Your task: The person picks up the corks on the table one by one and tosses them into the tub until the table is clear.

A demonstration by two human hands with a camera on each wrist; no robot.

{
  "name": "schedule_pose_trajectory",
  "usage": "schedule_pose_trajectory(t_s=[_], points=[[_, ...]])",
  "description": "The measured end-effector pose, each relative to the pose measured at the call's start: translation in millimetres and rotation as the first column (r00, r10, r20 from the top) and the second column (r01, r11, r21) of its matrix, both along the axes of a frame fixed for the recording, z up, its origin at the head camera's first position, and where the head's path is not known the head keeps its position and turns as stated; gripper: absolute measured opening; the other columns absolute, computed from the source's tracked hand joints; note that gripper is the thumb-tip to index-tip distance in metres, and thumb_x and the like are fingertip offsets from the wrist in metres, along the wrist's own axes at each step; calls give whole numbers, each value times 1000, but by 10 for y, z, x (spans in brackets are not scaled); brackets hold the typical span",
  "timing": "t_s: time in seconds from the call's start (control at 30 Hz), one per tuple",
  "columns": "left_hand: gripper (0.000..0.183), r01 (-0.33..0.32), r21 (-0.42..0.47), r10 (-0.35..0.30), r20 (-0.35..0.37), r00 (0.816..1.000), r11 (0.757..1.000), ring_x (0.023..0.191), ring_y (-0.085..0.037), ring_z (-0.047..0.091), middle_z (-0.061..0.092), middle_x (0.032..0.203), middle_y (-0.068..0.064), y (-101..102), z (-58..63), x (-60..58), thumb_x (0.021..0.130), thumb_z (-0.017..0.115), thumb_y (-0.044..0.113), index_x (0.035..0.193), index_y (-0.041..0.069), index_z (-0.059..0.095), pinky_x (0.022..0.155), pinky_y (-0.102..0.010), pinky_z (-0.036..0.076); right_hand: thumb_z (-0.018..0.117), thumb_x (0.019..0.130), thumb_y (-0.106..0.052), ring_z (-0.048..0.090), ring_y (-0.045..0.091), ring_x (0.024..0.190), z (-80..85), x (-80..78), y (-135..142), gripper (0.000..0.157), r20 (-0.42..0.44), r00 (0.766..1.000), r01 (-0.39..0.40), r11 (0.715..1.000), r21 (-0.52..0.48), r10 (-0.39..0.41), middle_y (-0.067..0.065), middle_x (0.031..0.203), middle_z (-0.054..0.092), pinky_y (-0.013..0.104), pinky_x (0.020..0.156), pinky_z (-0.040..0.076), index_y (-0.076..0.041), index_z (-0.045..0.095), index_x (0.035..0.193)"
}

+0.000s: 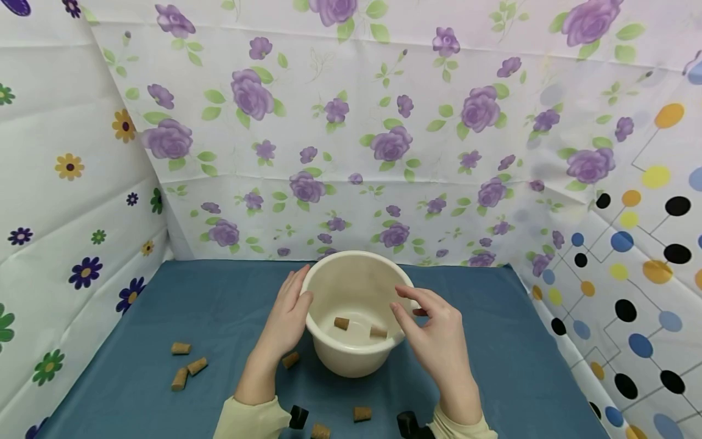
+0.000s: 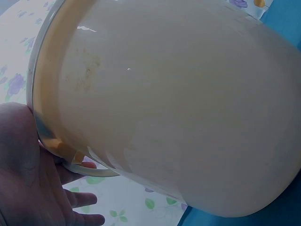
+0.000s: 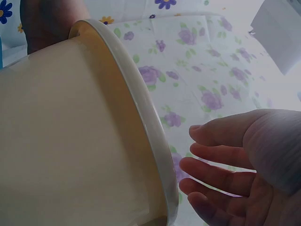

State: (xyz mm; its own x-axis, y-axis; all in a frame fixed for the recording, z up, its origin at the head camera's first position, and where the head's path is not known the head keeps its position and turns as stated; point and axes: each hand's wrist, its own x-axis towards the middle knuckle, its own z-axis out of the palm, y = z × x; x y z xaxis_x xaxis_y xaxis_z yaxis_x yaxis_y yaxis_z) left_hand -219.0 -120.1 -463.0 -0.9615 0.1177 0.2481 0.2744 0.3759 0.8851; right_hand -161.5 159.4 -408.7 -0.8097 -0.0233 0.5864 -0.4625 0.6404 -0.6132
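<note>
A cream plastic bucket (image 1: pixel 351 360) is in front of me, with two corks inside, one cork (image 1: pixel 341 323) left of the other cork (image 1: pixel 378 332). My left hand (image 1: pixel 287 308) touches the bucket's left rim. In the left wrist view its fingers extend fairly straight beside the small loop handle (image 2: pixel 96 172). My right hand (image 1: pixel 436 329) is at the right rim, thumb and fingers loosely bent with nothing between them. From the right wrist, the fingertips (image 3: pixel 188 165) show just outside the rim (image 3: pixel 150 127).
Three corks (image 1: pixel 197 366) lie on the blue cloth (image 1: pixel 126 341) at left. Another cork (image 1: pixel 290 360) is beside the bucket, and two more, including this cork (image 1: pixel 362 414), lie nearer me. Flowered sheets (image 1: pixel 351 152) hang behind and left, a dotted sheet (image 1: pixel 631 292) at right.
</note>
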Motion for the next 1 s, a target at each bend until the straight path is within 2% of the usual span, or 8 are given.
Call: schedule_pose_trajectory(t_s=[0.57, 0.87, 1.0], points=[[57, -6, 9, 6, -9, 1000, 1000, 164, -33, 4, 28, 174, -12, 1, -1, 1, 114, 42, 21, 169, 11, 33, 126, -70, 6, 81, 98, -22, 73, 13, 93, 16, 20, 39, 22, -22, 1000, 8, 1000, -29, -8, -8, 117, 77, 29, 73, 61, -25, 83, 120], [58, -9, 11, 9, -10, 1000, 1000, 164, -33, 5, 28, 174, -12, 1, 7, -4, 113, 41, 23, 169, 10, 33, 126, -69, 6, 79, 100, -22, 73, 14, 94, 35, 19, 59, 20, -25, 1000, -6, 1000, -24, 5, -6, 118, 78, 27, 74, 60, -23, 83, 120], [58, -10, 8, 10, -4, 1000, 1000, 164, -33, 4, 28, 174, -11, 5, -5, 1, 113, 41, 23, 169, 11, 33, 126, -69, 5, 80, 99, -22, 73, 13, 92, 24, 25, 70, 20, -21, 1000, -5, 1000, -28, 5, -6, 118, 78, 28, 69, 61, -21, 84, 119]])
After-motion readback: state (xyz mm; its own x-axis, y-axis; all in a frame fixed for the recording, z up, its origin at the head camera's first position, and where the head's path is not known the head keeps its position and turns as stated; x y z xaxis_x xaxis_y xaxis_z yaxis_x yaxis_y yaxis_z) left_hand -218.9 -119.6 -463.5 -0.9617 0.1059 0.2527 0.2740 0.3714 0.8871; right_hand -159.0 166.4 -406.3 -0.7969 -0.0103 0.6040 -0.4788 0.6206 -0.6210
